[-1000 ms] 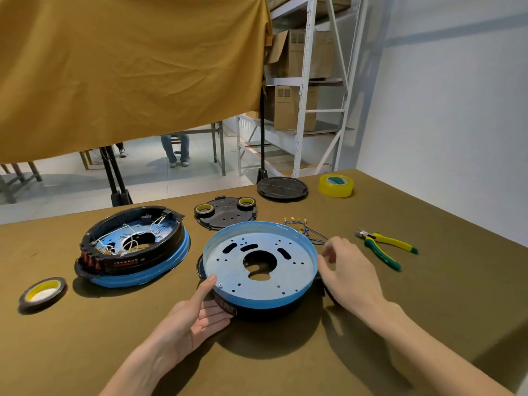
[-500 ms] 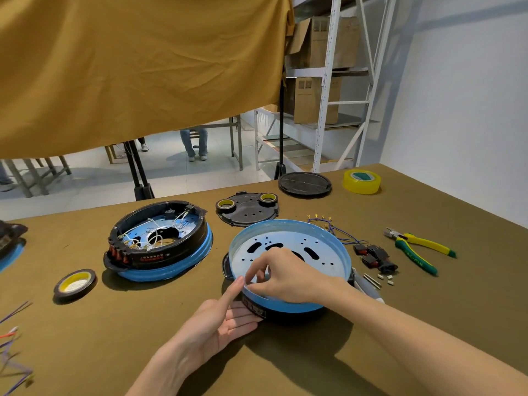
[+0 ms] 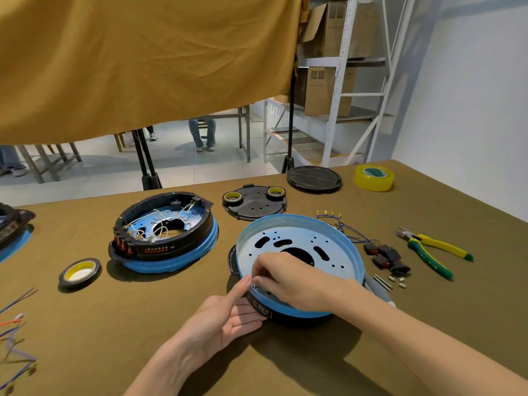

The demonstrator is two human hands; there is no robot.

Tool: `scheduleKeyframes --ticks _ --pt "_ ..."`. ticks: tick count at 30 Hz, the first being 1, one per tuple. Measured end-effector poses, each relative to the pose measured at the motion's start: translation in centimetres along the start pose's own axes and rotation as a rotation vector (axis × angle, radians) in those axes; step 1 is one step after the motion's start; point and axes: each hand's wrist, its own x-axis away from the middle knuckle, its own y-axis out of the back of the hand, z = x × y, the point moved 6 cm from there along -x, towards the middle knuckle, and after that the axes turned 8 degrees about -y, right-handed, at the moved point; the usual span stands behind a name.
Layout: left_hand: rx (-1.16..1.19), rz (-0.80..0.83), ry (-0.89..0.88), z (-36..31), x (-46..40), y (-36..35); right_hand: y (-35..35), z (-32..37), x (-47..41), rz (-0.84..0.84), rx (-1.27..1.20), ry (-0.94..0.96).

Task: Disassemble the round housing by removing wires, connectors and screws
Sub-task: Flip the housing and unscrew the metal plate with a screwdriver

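Round housing (image 3: pixel 300 247) on tabletop (image 3: pixel 428 324): my left hand (image 3: pixel 220 321) flat-open bracing rim so it stays put; right hand (image 3: pixel 288 278) fingers pinched inside, contents hidden.

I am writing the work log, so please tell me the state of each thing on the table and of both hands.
Near housing: stripped, no wires inside.
Left housing: wires and red connectors in place.
Pliers: lying unused.
Removed connectors: loose on table.
Left hand: open, bracing the housing's side.
Right hand: fingers pinched at the near rim; contents hidden.
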Motion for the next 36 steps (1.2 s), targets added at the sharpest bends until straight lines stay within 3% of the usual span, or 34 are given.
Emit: scheduleKeyframes --ticks 6,11,17,22,24,28,32,36 --pt "0.000 -0.023 0.002 -0.2 0.2 -0.2 0.7 -1.1 0.6 -0.064 -0.251 -0.003" --pt "-0.017 -0.074 -0.003 -0.3 0.4 -0.3 3.9 -3.0 2.0 -0.385 -0.620 -0.045" --pt "0.010 -0.108 -0.007 -0.3 0.5 -0.1 9.1 -9.6 6.7 -0.717 -0.634 -0.291" --pt "0.024 -0.103 -0.020 -0.4 0.6 -0.4 9.8 -15.4 10.2 -0.678 -0.489 -0.554" --pt "0.032 -0.104 -0.023 -0.4 0.7 -0.4 9.3 -16.7 11.1 -0.651 -0.324 -0.606" --pt "0.037 -0.106 -0.015 -0.5 0.7 -0.5 7.0 -18.4 11.1 -0.496 -0.059 -0.604" --pt "0.041 -0.104 -0.008 -0.5 0.8 -0.5 6.0 -19.5 10.8 -0.437 0.045 -0.606" --pt "0.060 -0.087 0.009 -0.5 0.9 -0.5 7.3 -18.7 10.7 -0.545 0.009 -0.582"
